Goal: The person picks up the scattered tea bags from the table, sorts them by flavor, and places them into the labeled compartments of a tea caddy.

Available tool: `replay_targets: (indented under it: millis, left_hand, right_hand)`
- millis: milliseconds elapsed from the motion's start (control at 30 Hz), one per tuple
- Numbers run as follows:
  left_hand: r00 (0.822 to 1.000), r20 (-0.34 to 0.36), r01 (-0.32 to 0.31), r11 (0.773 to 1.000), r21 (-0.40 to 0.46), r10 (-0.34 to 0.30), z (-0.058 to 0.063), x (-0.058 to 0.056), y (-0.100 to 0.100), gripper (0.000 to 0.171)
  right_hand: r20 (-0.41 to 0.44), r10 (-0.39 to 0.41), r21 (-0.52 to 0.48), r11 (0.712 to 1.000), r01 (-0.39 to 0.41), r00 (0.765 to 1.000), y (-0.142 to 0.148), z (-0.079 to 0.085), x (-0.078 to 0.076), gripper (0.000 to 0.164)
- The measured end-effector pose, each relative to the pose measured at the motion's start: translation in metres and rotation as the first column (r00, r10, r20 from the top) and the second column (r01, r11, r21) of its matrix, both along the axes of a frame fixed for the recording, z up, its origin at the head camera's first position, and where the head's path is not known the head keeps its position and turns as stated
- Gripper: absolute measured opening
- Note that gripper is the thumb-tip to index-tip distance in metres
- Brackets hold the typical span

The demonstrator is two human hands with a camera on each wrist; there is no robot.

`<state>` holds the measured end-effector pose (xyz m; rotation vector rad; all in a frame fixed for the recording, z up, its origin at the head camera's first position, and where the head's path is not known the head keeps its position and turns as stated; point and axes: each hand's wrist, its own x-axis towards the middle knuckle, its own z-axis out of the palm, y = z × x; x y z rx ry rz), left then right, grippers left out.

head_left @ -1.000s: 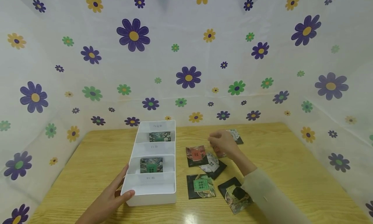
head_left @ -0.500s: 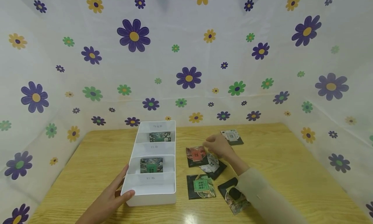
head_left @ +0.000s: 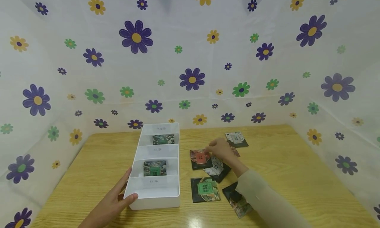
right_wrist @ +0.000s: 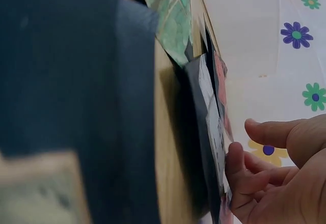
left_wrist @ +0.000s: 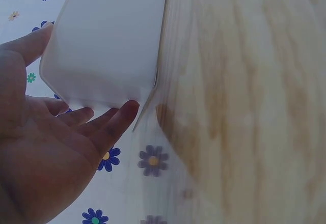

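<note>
In the head view, my left hand [head_left: 111, 200] holds the near left corner of a white compartment box [head_left: 157, 192], thumb on the front rim and fingers along the side. My right hand [head_left: 222, 150] reaches over the sachets, its fingertips at the corner of a red-labelled sachet [head_left: 200, 158]. That sachet overlaps a grey-white sachet [head_left: 214, 168]. Another reddish sachet [head_left: 235, 151] shows partly behind the hand. Seen from the right wrist, thumb and fingers [right_wrist: 237, 155] are apart, fingers against the sachets' edge; nothing is pinched. Two dark-green sachets [head_left: 155, 168] stand in separate box compartments.
A green-labelled sachet [head_left: 205, 189] lies near the box's right side. Another sachet [head_left: 237, 201] lies partly under the right sleeve [head_left: 267, 198]. Farther back is a white-patterned sachet [head_left: 236, 138]. Flower-printed cloth [head_left: 166, 63] surrounds the wooden table [head_left: 297, 175].
My right hand has moved left and slightly nearer, from the reddish sachet at the back to the red-labelled one. More of the back sachets shows. The left hand and box stay put.
</note>
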<state>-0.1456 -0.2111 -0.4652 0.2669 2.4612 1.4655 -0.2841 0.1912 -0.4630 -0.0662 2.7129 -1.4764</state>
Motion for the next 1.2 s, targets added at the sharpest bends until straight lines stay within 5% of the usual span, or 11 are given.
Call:
replay_targets:
  millis: [233,433,600,800,1200]
  left_hand:
    - [1.0,-0.014,0.015,1.0,0.015,-0.015,0.0,0.0,0.0,0.087]
    - [1.0,-0.014,0.013,1.0,0.015,-0.013,-0.001,0.0,0.0,0.087]
    - [1.0,-0.015,0.014,1.0,0.012,-0.014,-0.001,-0.001,-0.001,0.087]
    - [1.0,-0.016,0.009,1.0,0.005,-0.009,0.0,0.0,0.0,0.088]
    - [1.0,-0.017,0.015,1.0,0.002,-0.015,0.002,0.0,0.0,0.087]
  right_hand:
    - [-0.005,0.047,0.004,0.999,-0.047,0.999,0.0,0.0,0.001,0.025]
    - [0.002,-0.007,0.097,0.995,0.007,1.0,-0.002,0.0,0.003,0.013]
    - [-0.01,-0.028,0.098,0.995,0.029,1.0,-0.006,0.0,0.008,0.038]
    - [-0.002,-0.02,0.111,0.994,0.02,1.0,-0.008,-0.003,0.008,0.034]
    - [0.076,0.038,-0.039,0.999,-0.035,0.996,0.002,0.01,0.007,0.017]
